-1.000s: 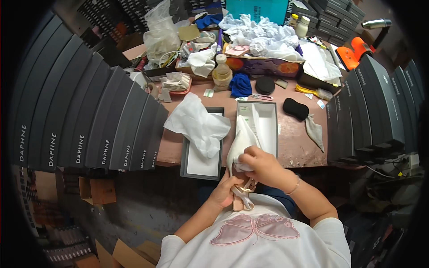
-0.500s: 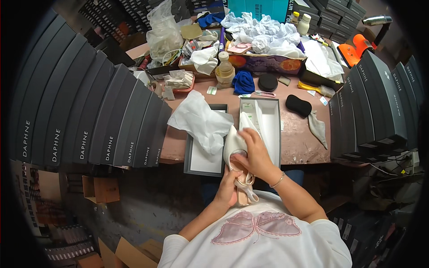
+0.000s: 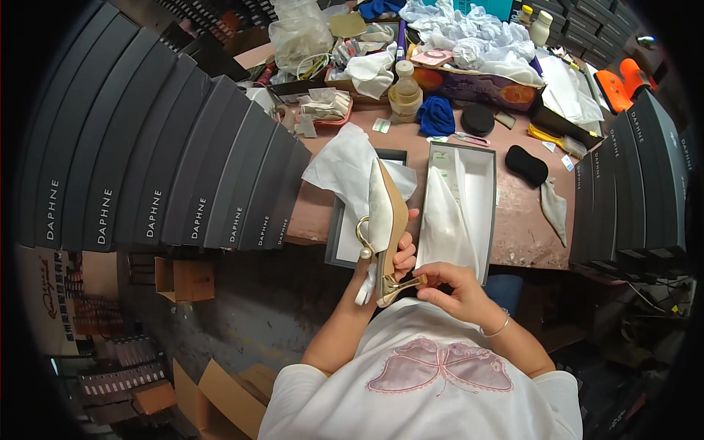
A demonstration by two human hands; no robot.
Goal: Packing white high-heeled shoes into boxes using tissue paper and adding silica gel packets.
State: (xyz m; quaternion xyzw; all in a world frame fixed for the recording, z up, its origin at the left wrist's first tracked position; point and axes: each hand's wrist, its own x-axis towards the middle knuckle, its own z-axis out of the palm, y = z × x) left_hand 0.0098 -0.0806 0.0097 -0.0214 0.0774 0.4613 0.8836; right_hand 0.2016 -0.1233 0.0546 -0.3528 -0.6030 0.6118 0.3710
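Observation:
A white pointed-toe heeled shoe (image 3: 379, 209) is held up on its side, toe pointing away, its tan sole facing right. It has a gold ring with a pearl and a gold heel. My left hand (image 3: 403, 255) is wrapped round its middle from beneath. The fingers of my right hand (image 3: 460, 290) pinch the tip of the heel. Behind the shoe, white tissue paper (image 3: 341, 165) lies over a grey box part (image 3: 343, 246). To the right, another grey box part (image 3: 480, 187) holds white wrapping (image 3: 444, 224); whether anything lies under it I cannot tell.
Stacks of dark shoe boxes stand left (image 3: 158, 147) and right (image 3: 623, 183). A black sponge (image 3: 526, 166), a grey cloth (image 3: 554, 211), a blue cloth (image 3: 437, 116), a bottle (image 3: 405, 95) and a yellow-handled brush (image 3: 561, 139) lie about the table. Crumpled paper (image 3: 469, 37) fills a box behind.
The shoe has turned from showing its opening to showing its sole side. My right hand has moved from the shoe's upper to its heel. The view has shifted left.

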